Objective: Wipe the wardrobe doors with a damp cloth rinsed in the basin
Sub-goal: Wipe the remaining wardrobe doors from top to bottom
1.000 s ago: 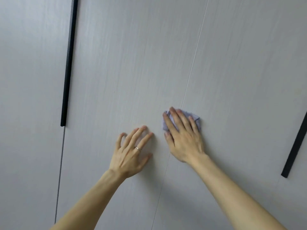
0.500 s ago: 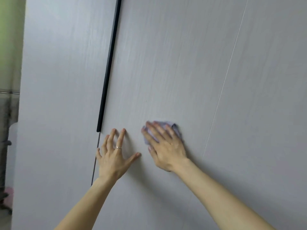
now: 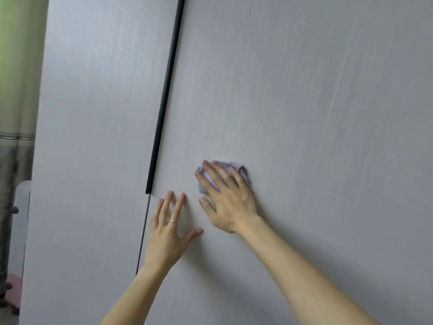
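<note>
Pale grey wardrobe doors [image 3: 269, 95] fill the view. My right hand [image 3: 228, 198] presses a crumpled light purple cloth [image 3: 234, 168] flat against the middle door; most of the cloth is hidden under my fingers. My left hand [image 3: 168, 231], with a ring on one finger, rests flat on the same door with fingers spread, just left of and below the right hand, next to the door gap. It holds nothing. No basin is in view.
A long black handle strip [image 3: 164, 97] runs down the gap between the left and middle doors and ends just above my left hand. A thin seam [image 3: 332, 104] marks the door to the right. A curtain [image 3: 16, 127] hangs left of the wardrobe.
My right hand has slid the cloth left, from the right-hand seam onto the middle door. My left hand moved left too, toward the black handle strip. The view swung left and the curtain appeared.
</note>
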The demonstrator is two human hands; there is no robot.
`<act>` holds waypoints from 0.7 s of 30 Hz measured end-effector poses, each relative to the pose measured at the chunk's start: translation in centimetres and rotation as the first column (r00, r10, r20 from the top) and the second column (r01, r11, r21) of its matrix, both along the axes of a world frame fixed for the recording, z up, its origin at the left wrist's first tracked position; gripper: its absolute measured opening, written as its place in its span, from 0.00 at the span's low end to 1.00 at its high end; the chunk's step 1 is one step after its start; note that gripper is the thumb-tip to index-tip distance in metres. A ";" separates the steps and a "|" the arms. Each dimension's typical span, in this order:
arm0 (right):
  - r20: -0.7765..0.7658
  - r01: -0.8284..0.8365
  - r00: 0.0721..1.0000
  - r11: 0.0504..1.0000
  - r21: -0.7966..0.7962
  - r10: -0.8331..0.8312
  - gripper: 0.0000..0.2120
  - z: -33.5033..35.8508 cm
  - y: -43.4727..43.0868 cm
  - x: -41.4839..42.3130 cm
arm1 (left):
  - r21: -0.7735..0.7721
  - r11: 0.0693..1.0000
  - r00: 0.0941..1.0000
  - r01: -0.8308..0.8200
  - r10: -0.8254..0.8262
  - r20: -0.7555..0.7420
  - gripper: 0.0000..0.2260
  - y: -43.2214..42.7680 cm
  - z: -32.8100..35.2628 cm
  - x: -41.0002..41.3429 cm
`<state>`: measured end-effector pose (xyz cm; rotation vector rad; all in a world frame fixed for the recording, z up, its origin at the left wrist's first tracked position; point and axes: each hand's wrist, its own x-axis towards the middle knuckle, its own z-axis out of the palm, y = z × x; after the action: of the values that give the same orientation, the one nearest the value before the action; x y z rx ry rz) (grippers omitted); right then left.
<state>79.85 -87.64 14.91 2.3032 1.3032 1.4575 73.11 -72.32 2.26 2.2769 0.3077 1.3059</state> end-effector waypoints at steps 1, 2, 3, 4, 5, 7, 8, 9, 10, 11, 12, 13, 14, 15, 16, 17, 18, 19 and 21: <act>-0.025 -0.010 1.000 1.000 -0.028 0.009 0.32 -3.3 -1.6 0.1 | 0.023 1.000 1.000 -0.017 0.017 0.020 0.45 0.1 -0.4 0.1; -0.060 0.025 0.998 0.999 -0.028 -0.026 0.33 -6.9 -4.7 0.2 | 0.077 0.997 1.000 -0.016 0.014 0.018 0.42 -0.8 -0.9 0.5; -0.083 0.056 0.995 0.998 -0.016 -0.057 0.34 -10.0 -7.4 0.3 | 0.131 0.991 1.000 -0.023 0.020 0.023 0.39 -1.5 -1.5 0.7; -0.112 0.075 0.991 0.997 -0.011 -0.076 0.34 -12.4 -9.6 0.6 | 0.187 0.982 0.999 -0.033 0.028 0.028 0.36 -1.8 -2.1 0.5; -0.136 0.125 0.983 0.992 0.012 -0.123 0.34 -14.7 -13.3 0.8 | 0.259 0.966 1.000 0.006 -0.010 0.016 0.34 -3.7 -2.7 0.9; -0.190 0.181 0.967 0.982 0.047 -0.169 0.33 -16.7 -18.5 1.2 | 0.401 0.912 0.996 0.087 -0.087 -0.018 0.33 -6.6 -3.4 1.4; -0.199 0.211 0.961 0.975 0.069 -0.194 0.32 -17.0 -21.0 1.4 | 0.456 0.881 0.992 0.126 -0.123 -0.037 0.33 -8.4 -3.9 1.9; -0.223 0.248 0.949 0.964 0.096 -0.222 0.31 -17.1 -23.3 1.5 | 0.515 0.843 0.987 0.157 -0.149 -0.058 0.33 -10.4 -4.4 2.5; -0.239 0.289 0.939 0.945 0.150 -0.249 0.31 -17.1 -25.7 1.8 | 0.564 0.804 0.982 0.188 -0.173 -0.081 0.33 -12.5 -5.0 3.0; -0.254 0.324 0.930 0.920 0.221 -0.267 0.30 -16.3 -27.6 2.3 | 0.605 0.769 0.978 0.204 -0.186 -0.093 0.34 -14.2 -5.2 3.5; -0.259 0.354 0.924 0.882 0.311 -0.280 0.30 -15.3 -29.3 2.7 | 0.632 0.743 0.975 0.219 -0.195 -0.108 0.34 -15.8 -5.4 3.9; -0.263 0.374 0.922 0.837 0.400 -0.286 0.30 -13.9 -30.6 3.4 | 0.651 0.727 0.975 0.217 -0.188 -0.116 0.35 -17.0 -5.4 4.4; -0.269 0.385 0.920 0.786 0.484 -0.285 0.30 -12.5 -31.8 4.0 | 0.658 0.723 0.977 0.210 -0.175 -0.120 0.35 -18.2 -5.5 5.0; -0.286 0.389 0.919 0.735 0.556 -0.270 0.30 -11.0 -32.3 4.5 | 0.656 0.729 0.980 0.196 -0.158 -0.117 0.36 -19.0 -5.7 5.4; -0.299 0.386 0.921 0.687 0.615 -0.251 0.30 -9.6 -32.5 4.8 | 0.646 0.742 0.983 0.182 -0.148 -0.107 0.35 -19.4 -6.0 5.8; -0.297 0.378 0.925 0.646 0.663 -0.237 0.30 -8.5 -32.0 5.0 | 0.634 0.755 0.986 0.168 -0.142 -0.092 0.35 -19.7 -6.4 6.2; -0.282 0.365 0.931 0.614 0.700 -0.233 0.30 -7.8 -31.1 5.0 | 0.632 0.760 0.988 0.151 -0.134 -0.074 0.34 -19.7 -6.9 6.6; -0.260 0.351 0.936 0.599 0.720 -0.237 0.30 -7.7 -30.1 5.1 | 0.635 0.761 0.990 0.134 -0.126 -0.057 0.34 -19.8 -7.4 7.2; -0.204 0.327 0.944 0.662 0.675 -0.259 0.30 -10.0 -28.3 5.2 | 0.640 0.762 0.993 0.097 -0.116 -0.013 0.34 -19.8 -8.2 8.2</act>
<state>85.02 -115.91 4.87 2.8619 0.3192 1.9786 81.27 -92.09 -5.94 2.7668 -0.3438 1.5474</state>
